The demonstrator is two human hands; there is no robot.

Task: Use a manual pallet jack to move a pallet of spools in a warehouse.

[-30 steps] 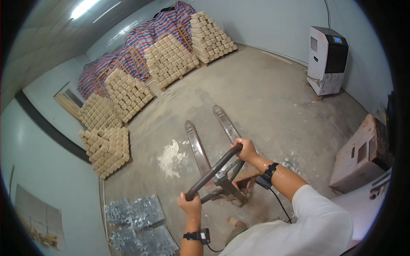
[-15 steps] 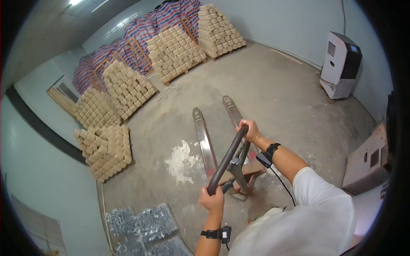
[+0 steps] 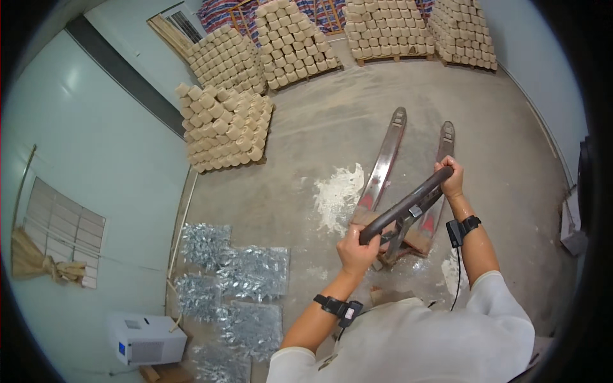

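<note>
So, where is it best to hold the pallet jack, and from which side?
Hold the handle bar at its two ends, from behind, opposite the forks. The bar runs crosswise, so the left hand and right hand wrap it apart.

Both forearms come up from the lower edge, bare below short white sleeves, each with a dark band strapped at the wrist. The left hand (image 3: pixel 357 252) sits low and close to the body — fingers curled tight, knuckles up. The right hand (image 3: pixel 452 180) reaches farther out and higher — arm nearly straight, fingers wrapped shut, a thin cable trailing from its wrist band.
</note>
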